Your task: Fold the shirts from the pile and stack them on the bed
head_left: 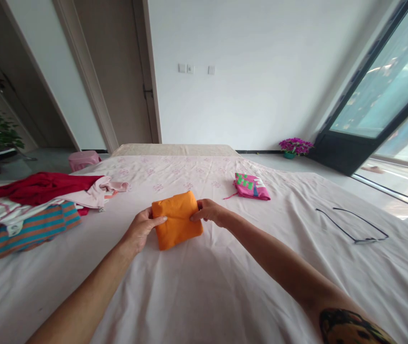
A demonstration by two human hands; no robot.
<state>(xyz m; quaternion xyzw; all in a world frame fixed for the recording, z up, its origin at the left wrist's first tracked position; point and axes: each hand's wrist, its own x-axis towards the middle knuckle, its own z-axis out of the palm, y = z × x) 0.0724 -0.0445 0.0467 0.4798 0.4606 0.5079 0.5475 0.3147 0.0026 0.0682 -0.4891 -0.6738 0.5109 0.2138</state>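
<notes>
Passage lies between pink bundle [252, 187] and glasses [369, 240]; clothes [42, 206] block left

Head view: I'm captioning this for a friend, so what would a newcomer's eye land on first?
The bright orange folded cloth, held between the left hand and right hand over the pale sheet, stands out first. Beyond it to the right lies a pink folded cloth with green and white shapes. At the left, a red garment tops a loose pile of clothes.

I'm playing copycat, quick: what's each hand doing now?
Left hand: holding the folded orange cloth by its left edge.
Right hand: holding its right edge.
</notes>
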